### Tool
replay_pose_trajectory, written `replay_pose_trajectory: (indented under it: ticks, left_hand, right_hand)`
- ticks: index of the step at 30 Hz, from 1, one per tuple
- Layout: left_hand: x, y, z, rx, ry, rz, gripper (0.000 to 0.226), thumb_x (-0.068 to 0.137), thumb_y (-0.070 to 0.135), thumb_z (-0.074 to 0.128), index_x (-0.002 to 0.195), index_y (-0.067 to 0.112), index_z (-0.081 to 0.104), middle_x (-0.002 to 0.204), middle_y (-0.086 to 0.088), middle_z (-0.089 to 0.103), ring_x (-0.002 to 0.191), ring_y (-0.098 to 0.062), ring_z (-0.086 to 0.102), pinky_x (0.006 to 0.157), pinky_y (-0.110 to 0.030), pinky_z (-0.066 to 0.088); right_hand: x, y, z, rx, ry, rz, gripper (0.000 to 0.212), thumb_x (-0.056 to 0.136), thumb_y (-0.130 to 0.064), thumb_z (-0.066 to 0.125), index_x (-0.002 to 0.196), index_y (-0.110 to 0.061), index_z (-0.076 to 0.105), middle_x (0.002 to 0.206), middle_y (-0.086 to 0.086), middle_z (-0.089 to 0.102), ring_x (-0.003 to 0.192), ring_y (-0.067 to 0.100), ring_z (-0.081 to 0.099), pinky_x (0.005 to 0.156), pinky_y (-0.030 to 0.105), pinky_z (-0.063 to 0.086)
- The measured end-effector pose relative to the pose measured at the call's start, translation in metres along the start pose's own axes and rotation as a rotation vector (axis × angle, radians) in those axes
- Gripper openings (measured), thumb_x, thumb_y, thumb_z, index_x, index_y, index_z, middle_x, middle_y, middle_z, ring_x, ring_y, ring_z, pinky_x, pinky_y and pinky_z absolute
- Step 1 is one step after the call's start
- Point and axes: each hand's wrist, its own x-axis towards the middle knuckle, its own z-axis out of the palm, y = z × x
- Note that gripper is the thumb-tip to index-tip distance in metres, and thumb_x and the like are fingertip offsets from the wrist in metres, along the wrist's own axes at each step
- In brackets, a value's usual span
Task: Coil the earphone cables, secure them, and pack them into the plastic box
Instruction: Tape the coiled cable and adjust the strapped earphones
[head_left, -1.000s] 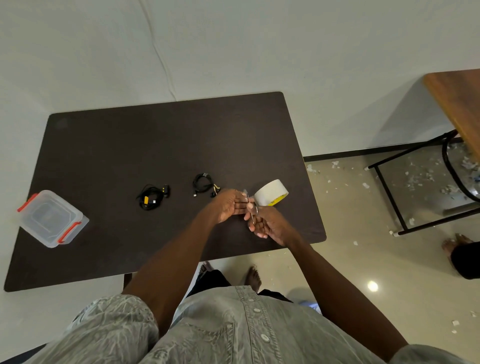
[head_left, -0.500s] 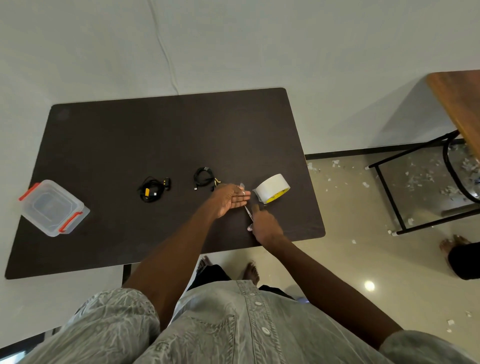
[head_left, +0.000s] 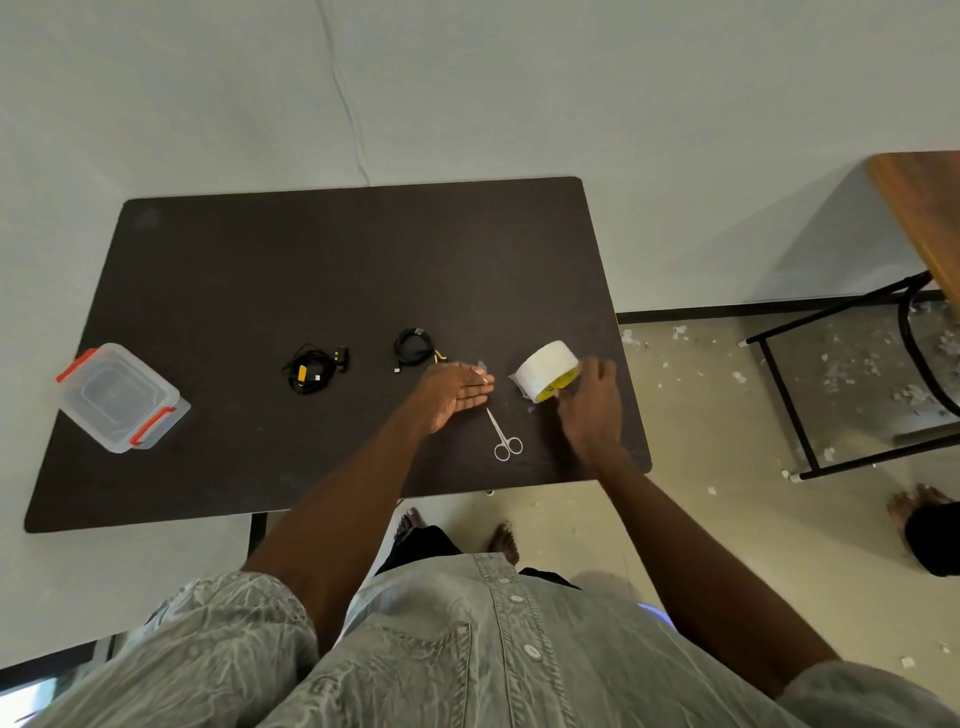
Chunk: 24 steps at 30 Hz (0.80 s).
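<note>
Right hand (head_left: 589, 410) touches tape roll (head_left: 546, 371) on dark table (head_left: 311, 260).

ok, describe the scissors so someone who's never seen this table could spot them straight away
Start at the dark table and go to its near right corner. Below the white tape roll, between the left hand and the right hand, lie the scissors, flat, tips pointing away. They are the only thin, silvery thing there, with two small finger rings.

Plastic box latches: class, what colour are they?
Red-orange, on the clear plastic box; the head view shows them.
</note>
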Motion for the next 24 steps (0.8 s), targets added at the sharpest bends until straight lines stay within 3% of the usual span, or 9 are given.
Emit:
replay_pose_trajectory:
  ticks: [4, 8, 11, 15, 19, 22, 24]
  left_hand:
    - [-0.004, 0.001, -0.005, 0.007, 0.002, 0.037, 0.004, 0.089, -0.001, 0.060, 0.090, 0.003, 0.061, 0.099, -0.016, 0.069, 0.093, -0.026, 0.068, 0.090, -0.037, 0.053]
    - [-0.006, -0.001, -0.008, 0.018, 0.025, 0.041, 0.005, 0.090, 0.001, 0.060, 0.088, 0.005, 0.061, 0.096, -0.015, 0.069, 0.091, -0.025, 0.069, 0.090, -0.036, 0.053]
    - [-0.009, -0.004, -0.008, 0.030, 0.045, 0.041, 0.006, 0.090, 0.000, 0.060, 0.087, 0.005, 0.061, 0.094, -0.014, 0.070, 0.089, -0.024, 0.069, 0.090, -0.036, 0.054]
    - [-0.010, -0.005, -0.012, 0.026, 0.073, 0.053, 0.011, 0.093, -0.001, 0.053, 0.089, 0.003, 0.062, 0.094, -0.016, 0.070, 0.085, -0.023, 0.071, 0.079, -0.031, 0.058]
    - [-0.013, 0.000, -0.016, 0.033, 0.085, 0.067, 0.006, 0.089, -0.001, 0.060, 0.093, 0.002, 0.063, 0.098, -0.016, 0.070, 0.091, -0.025, 0.070, 0.083, -0.033, 0.057]
    - [-0.016, 0.006, -0.017, 0.021, 0.095, 0.071, 0.007, 0.089, 0.000, 0.060, 0.095, 0.002, 0.063, 0.099, -0.016, 0.070, 0.091, -0.024, 0.070, 0.083, -0.032, 0.056]
    - [-0.020, 0.009, -0.020, 0.009, 0.088, 0.075, 0.008, 0.089, 0.000, 0.060, 0.096, 0.002, 0.064, 0.099, -0.016, 0.071, 0.092, -0.025, 0.070, 0.084, -0.033, 0.056]
  right_hand:
    - [0.027, 0.006, -0.006, -0.006, -0.054, -0.059, 0.043, 0.089, -0.014, 0.066, 0.129, -0.010, 0.050, 0.134, 0.015, 0.049, 0.114, 0.033, 0.055, 0.093, 0.043, 0.052]
    - [0.044, 0.009, -0.003, 0.087, -0.211, -0.025, 0.070, 0.087, -0.015, 0.069, 0.146, -0.017, 0.033, 0.145, 0.013, 0.043, 0.129, 0.034, 0.046, 0.104, 0.048, 0.045]
    - [0.049, 0.009, 0.003, 0.188, -0.241, 0.036, 0.063, 0.090, -0.014, 0.063, 0.146, -0.018, 0.035, 0.140, 0.015, 0.047, 0.127, 0.035, 0.049, 0.103, 0.046, 0.043]
    - [0.060, 0.004, -0.002, 0.109, -0.134, -0.003, 0.035, 0.094, -0.006, 0.042, 0.126, -0.007, 0.056, 0.124, 0.017, 0.057, 0.111, 0.035, 0.056, 0.088, 0.039, 0.046]
    - [0.078, -0.010, -0.008, -0.040, -0.309, 0.012, 0.024, 0.091, -0.016, 0.052, 0.095, 0.002, 0.067, 0.095, 0.019, 0.069, 0.085, 0.034, 0.064, 0.071, 0.037, 0.050]
    - [0.081, -0.016, -0.005, -0.094, -0.417, 0.027, 0.023, 0.091, -0.025, 0.060, 0.087, -0.003, 0.066, 0.081, 0.008, 0.067, 0.071, 0.022, 0.063, 0.063, 0.029, 0.049]
    - [0.080, -0.017, 0.001, -0.086, -0.451, 0.076, 0.022, 0.089, -0.030, 0.063, 0.086, -0.008, 0.063, 0.081, 0.007, 0.067, 0.071, 0.020, 0.064, 0.064, 0.027, 0.048]
